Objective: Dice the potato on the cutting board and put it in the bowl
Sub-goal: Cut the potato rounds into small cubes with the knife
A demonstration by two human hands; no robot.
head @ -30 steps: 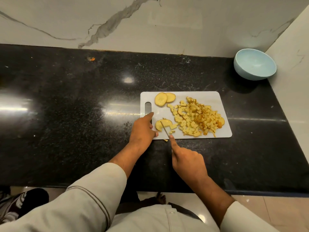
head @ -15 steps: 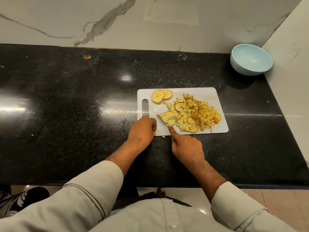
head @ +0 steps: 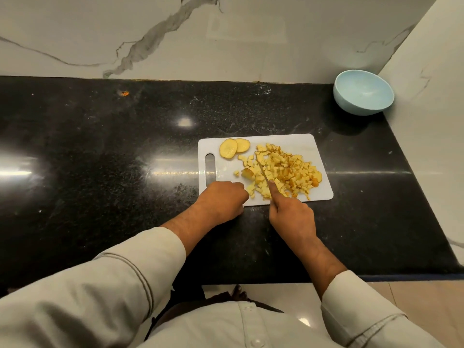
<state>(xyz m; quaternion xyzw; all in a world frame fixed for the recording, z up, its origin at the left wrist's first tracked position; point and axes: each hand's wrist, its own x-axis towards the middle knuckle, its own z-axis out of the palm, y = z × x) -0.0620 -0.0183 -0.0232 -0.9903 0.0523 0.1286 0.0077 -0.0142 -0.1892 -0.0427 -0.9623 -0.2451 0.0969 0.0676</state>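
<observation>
Black shiny counter point(head: 100, 151) by white marble wall point(head: 226, 33) | white cutting board point(head: 319, 151) holds potato cubes point(head: 283, 172) and two slices point(head: 233, 147) | blue bowl point(head: 364, 92) far right, nothing inside | left hand point(head: 222, 199) curled, resting on board edge | right hand point(head: 292, 217) grips knife point(head: 262, 172) in cubes

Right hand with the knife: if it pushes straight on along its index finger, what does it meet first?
The right hand points up the knife into the diced potato pile on the cutting board; likely the dice first.
</observation>
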